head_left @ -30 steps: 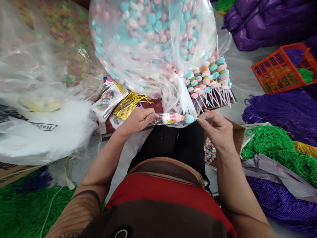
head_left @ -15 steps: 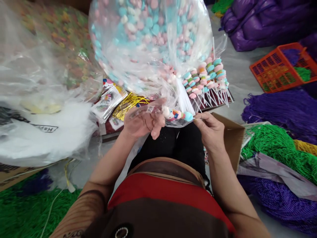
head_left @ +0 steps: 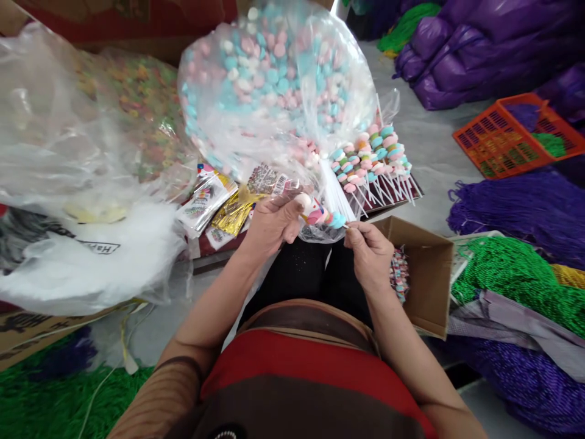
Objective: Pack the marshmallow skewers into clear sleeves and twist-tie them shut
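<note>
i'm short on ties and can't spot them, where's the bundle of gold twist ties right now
In the head view, the gold twist ties lie left of centre, between the printed packets and the left hand.

Wrapper print (head_left: 262, 177) (blurred) seems too small to read.

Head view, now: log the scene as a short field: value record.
left hand: at the white end of a candy skewer
right hand: pinches the skewer's stick end
wrapper: clear film, around the candies
ahead: big clear bag of pink, blue and white candies
ahead, left: gold ties
ahead, right: pile of candy skewers
right side: cardboard box, orange basket
</note>
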A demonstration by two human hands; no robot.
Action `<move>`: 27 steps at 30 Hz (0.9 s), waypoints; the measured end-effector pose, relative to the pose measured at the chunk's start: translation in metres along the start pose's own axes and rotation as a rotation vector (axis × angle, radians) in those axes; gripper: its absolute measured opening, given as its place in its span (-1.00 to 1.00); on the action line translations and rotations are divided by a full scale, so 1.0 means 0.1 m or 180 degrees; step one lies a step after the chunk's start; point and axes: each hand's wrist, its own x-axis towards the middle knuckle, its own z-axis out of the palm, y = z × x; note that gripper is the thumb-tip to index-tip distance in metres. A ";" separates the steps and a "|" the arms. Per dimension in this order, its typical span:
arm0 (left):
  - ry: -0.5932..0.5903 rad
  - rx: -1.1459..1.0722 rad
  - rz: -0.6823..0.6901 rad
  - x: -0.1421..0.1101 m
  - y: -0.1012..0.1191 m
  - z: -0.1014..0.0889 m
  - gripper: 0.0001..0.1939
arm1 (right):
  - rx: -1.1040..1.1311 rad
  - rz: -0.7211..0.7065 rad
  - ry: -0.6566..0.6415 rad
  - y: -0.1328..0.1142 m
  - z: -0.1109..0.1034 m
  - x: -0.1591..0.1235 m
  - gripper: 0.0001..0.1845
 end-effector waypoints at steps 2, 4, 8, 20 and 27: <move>-0.0024 -0.0002 0.0100 -0.02 -0.07 0.05 -0.50 | 0.0082 -0.0009 0.0040 -0.02 0.04 -0.05 -0.74; -0.0115 0.0051 0.0116 -0.05 -0.15 0.07 -0.50 | 0.0138 0.0001 0.0045 -0.05 0.07 -0.09 -0.74; -0.0283 0.0426 0.0142 -0.09 -0.20 0.00 -0.53 | 0.0294 0.0086 -0.0175 -0.13 0.10 -0.16 -0.70; 0.0063 -0.0349 0.0648 -0.25 0.09 0.49 -0.58 | 0.0665 0.0037 -0.0457 -0.24 0.07 -0.37 -0.79; -0.0067 -0.0083 0.0646 -0.45 -0.24 0.64 -0.52 | 0.1148 0.0434 -0.0624 -0.35 0.15 -0.57 -0.67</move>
